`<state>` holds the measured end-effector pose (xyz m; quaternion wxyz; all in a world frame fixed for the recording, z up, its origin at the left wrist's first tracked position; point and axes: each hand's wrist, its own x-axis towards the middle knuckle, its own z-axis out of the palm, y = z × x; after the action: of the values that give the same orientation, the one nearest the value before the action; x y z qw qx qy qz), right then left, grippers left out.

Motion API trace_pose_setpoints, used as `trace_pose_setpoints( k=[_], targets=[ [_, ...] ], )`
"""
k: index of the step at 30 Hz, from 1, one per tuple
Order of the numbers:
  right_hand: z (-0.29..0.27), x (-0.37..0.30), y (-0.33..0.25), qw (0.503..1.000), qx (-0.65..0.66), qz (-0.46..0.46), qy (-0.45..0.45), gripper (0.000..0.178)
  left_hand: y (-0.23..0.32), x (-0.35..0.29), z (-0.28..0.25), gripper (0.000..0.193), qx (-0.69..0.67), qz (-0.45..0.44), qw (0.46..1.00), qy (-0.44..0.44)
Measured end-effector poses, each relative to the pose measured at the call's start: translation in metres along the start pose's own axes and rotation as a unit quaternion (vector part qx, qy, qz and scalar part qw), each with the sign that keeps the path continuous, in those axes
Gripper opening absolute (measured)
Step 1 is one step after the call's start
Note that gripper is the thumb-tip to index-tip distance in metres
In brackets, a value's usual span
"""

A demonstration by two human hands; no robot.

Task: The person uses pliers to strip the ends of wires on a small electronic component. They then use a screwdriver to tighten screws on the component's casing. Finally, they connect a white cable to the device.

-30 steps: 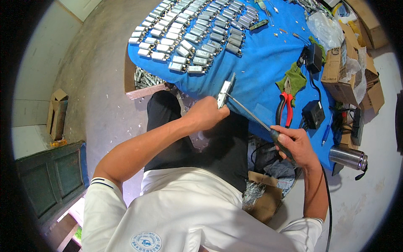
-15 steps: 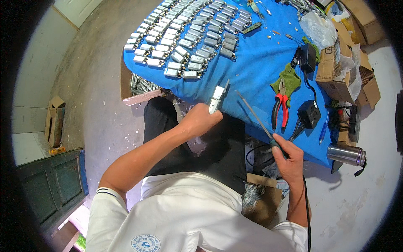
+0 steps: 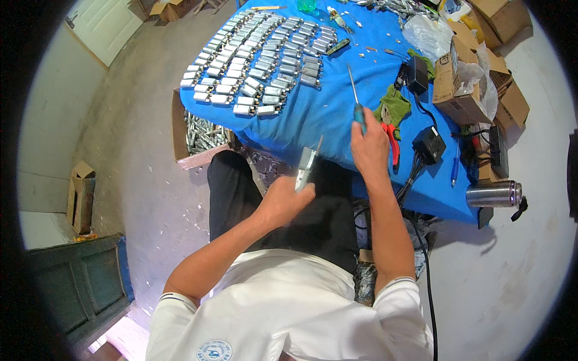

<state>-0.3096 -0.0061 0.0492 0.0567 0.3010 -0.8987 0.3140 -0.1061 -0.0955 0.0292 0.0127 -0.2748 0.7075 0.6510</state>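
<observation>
My left hand (image 3: 283, 201) is closed around the lower end of a slim silver-white casing (image 3: 306, 167), held over my lap at the table's front edge. A thin pointed metal piece sticks up from its far end; motion blurs the casing, so its exact kind is unclear. My right hand (image 3: 371, 147) grips a screwdriver (image 3: 359, 114) by its teal handle, the long thin shaft pointing away over the blue cloth (image 3: 319, 129). Just right of this hand lie red-handled pliers (image 3: 392, 144), partly hidden by it, on a green cloth (image 3: 385, 108).
Rows of small silver rectangular parts (image 3: 259, 63) cover the table's far left. A box of metal pieces (image 3: 205, 135) stands below that edge. Black adapters (image 3: 428, 144) with cables, a blue pen (image 3: 454, 171), a steel flask (image 3: 494, 194) and an open carton (image 3: 460, 90) are at the right.
My right hand has moved forward and left over the table, turning the screwdriver to point farther away. My left hand has lowered slightly with the casing. The view has shifted a little.
</observation>
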Motion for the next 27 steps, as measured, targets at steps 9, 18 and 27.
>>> trace_pose_setpoints(
  k=[9, 18, 27],
  targets=[
    [-0.020, -0.096, -0.043, 0.858, 0.426, 0.123, -0.259, 0.035, -0.011, -0.040, 0.018, 0.034, -0.006, 0.056, 0.998, 0.005],
    [-0.043, -0.179, -0.030, 0.777, 0.548, 0.163, -0.264, 0.030, -0.028, -0.085, 0.034, 0.037, -0.082, 0.008, 0.982, -0.169],
    [-0.085, -0.227, -0.033, 0.847, 0.437, 0.125, -0.275, 0.028, -0.041, -0.132, 0.058, 0.053, -0.077, 0.073, 0.981, -0.164]
  ],
)
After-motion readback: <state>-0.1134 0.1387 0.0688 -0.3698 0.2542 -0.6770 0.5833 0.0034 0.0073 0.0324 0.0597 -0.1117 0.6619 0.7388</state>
